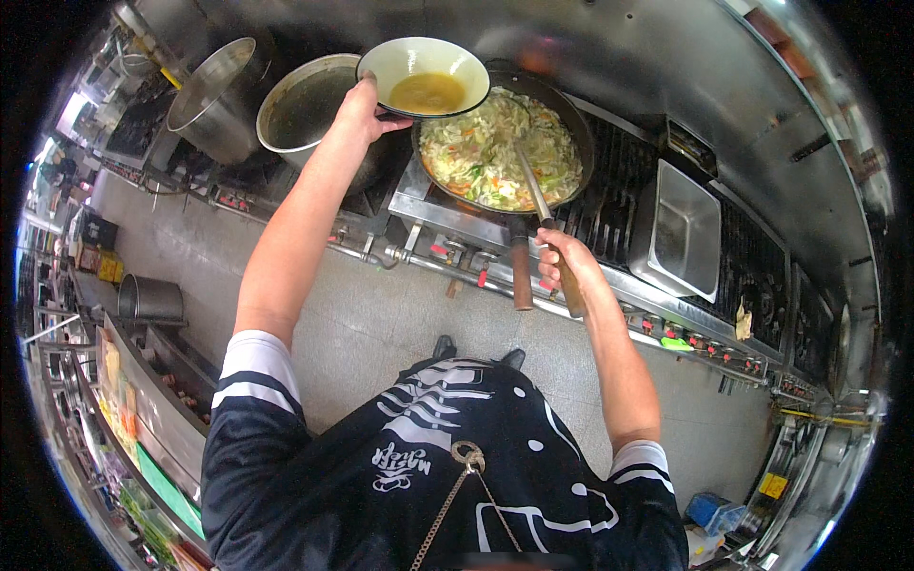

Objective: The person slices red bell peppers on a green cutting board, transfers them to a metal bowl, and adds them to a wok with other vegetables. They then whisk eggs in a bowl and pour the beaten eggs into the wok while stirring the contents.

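My left hand [365, 112] grips the rim of a cream enamel bowl [459, 59] with a dark edge. Yellowish-brown liquid [428, 93] lies in the bowl, which is tilted a little and held over the back left of a large wok [586, 157]. Chopped vegetables [476, 152], pale green with orange bits, fill the wok. Closed round a wooden handle, my right hand [564, 259] holds a long metal cooking utensil [533, 181]; its head is buried in the vegetables, so its kind is hidden. The wok's own wooden handle [521, 271] points toward me, untouched.
Left of the wok stand a wide pot [276, 143] with dark contents and a tall metal pot [214, 119]. A steel rectangular pan [678, 233] sits on the burners at right. Red knobs line the range's front pipe [433, 278]. Another pot [150, 297] stands behind left.
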Demonstrator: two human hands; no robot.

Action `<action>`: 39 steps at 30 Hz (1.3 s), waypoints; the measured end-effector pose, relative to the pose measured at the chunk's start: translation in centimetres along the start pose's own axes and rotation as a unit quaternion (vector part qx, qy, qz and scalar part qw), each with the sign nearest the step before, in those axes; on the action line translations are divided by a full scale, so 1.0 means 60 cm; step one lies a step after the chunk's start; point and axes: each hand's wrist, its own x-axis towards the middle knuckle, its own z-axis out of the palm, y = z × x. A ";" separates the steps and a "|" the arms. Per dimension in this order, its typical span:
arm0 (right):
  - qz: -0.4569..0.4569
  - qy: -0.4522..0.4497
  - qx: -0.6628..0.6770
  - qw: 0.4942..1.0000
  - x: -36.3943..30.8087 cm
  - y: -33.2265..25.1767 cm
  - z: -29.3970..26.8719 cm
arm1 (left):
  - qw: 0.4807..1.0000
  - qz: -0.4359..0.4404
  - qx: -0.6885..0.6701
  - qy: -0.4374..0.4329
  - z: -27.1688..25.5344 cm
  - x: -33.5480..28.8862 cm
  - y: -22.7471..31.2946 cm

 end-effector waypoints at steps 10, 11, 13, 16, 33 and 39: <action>0.059 -0.283 0.358 0.888 -0.029 -0.011 -0.030 | 1.000 -0.016 0.002 -0.007 -0.006 0.002 0.038; 0.066 -0.290 0.381 0.875 -0.034 -0.009 -0.032 | 1.000 -0.015 0.000 -0.010 -0.007 0.003 0.042; 0.050 -0.294 0.373 0.879 -0.051 -0.005 -0.034 | 1.000 -0.014 -0.006 -0.014 -0.008 0.003 0.046; 0.032 -0.298 0.343 0.890 -0.088 -0.008 -0.037 | 1.000 -0.001 -0.006 -0.016 -0.012 0.001 0.047; -0.023 0.008 0.045 0.999 -0.298 -0.104 -0.124 | 0.999 -0.051 -0.015 -0.014 -0.027 0.035 0.018; -0.029 0.158 -0.238 0.958 -0.313 -0.126 -0.119 | 0.999 0.014 0.046 -0.018 0.004 0.026 0.009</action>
